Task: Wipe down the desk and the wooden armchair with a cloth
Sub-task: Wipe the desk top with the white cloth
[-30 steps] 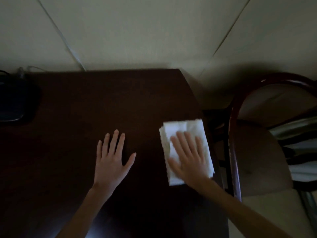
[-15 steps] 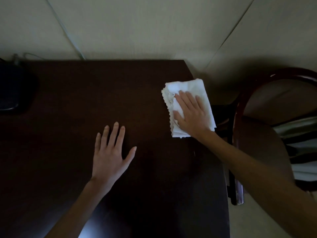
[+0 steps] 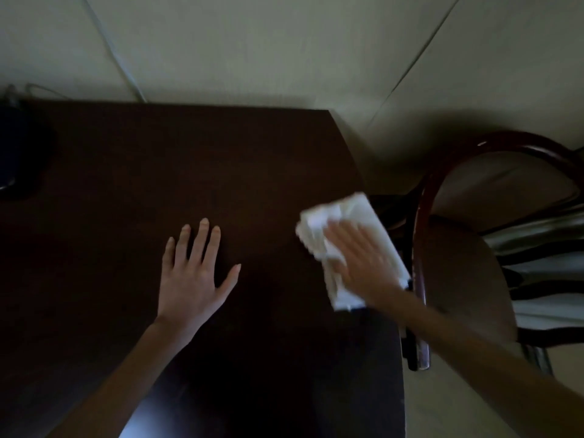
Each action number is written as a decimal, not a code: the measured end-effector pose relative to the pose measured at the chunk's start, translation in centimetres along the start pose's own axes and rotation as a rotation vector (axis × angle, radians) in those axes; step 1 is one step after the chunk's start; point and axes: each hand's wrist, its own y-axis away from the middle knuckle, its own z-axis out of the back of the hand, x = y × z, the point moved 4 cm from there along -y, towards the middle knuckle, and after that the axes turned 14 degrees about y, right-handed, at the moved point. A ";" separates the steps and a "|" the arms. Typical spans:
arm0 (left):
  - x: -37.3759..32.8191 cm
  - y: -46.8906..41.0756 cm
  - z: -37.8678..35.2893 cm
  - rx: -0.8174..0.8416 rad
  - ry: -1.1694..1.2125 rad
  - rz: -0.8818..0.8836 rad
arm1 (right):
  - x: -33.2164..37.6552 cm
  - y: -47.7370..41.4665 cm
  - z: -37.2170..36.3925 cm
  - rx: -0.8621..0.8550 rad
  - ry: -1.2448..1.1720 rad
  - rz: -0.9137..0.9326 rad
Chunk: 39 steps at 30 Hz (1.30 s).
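on a dark counter [image 3: 126,184], from left: a dark object [image 3: 19,153] at the far edge; the left hand [image 3: 192,279] resting flat, fingers spread wide; the blurred right hand [image 3: 363,263] pressing a folded white cloth [image 3: 357,210] at the counter's right edge, fingers straight. the wooden armchair [image 3: 423,200] stands just beside. a wide stroke could push the cloth off that edge. no writing legible.
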 end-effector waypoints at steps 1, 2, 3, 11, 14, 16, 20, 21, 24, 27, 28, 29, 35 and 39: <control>0.0 0.0 -0.1 -0.004 -0.004 0.000 | -1.0 -3.1 0.3 0.023 -0.001 -0.047; 0.0 0.0 -0.1 -0.011 -0.008 -0.001 | -1.9 -5.7 0.5 0.053 0.003 -0.090; 0.0 0.0 -0.1 -0.017 -0.014 -0.004 | -2.7 -7.9 0.6 0.077 0.003 -0.123; -0.1 0.2 0.2 -0.028 -0.043 -0.024 | 1.9 1.9 -0.2 -0.005 -0.054 -0.090; -0.3 0.3 0.3 -0.020 -0.036 -0.012 | 5.0 10.1 -0.8 0.026 -0.073 -0.015; -0.4 0.3 0.2 -0.017 -0.027 -0.004 | 5.1 10.7 -1.0 0.030 -0.089 0.007; -0.4 0.1 0.2 -0.008 -0.032 -0.001 | 2.3 2.8 -0.6 0.039 -0.027 -0.045; -0.4 0.1 0.2 -0.006 -0.035 -0.002 | 1.2 0.1 -0.4 0.054 -0.020 -0.102; -0.3 0.2 0.2 -0.012 -0.048 -0.007 | -1.5 -6.6 0.6 0.073 -0.031 -0.187; -0.2 0.3 0.1 -0.032 -0.048 -0.012 | -2.0 -7.9 0.9 0.042 -0.022 -0.201; -0.2 0.4 0.1 -0.038 -0.045 -0.019 | -1.5 -6.9 0.8 0.021 -0.025 -0.208; -0.2 0.4 0.1 -0.044 -0.036 -0.022 | -0.7 -5.2 0.7 0.008 -0.029 -0.200; -0.4 0.5 0.1 -0.048 -0.001 -0.018 | 8.0 15.5 -0.9 0.070 -0.009 0.040; -0.5 0.3 0.3 -0.033 -0.001 0.000 | 8.1 16.1 -0.9 0.109 0.023 0.116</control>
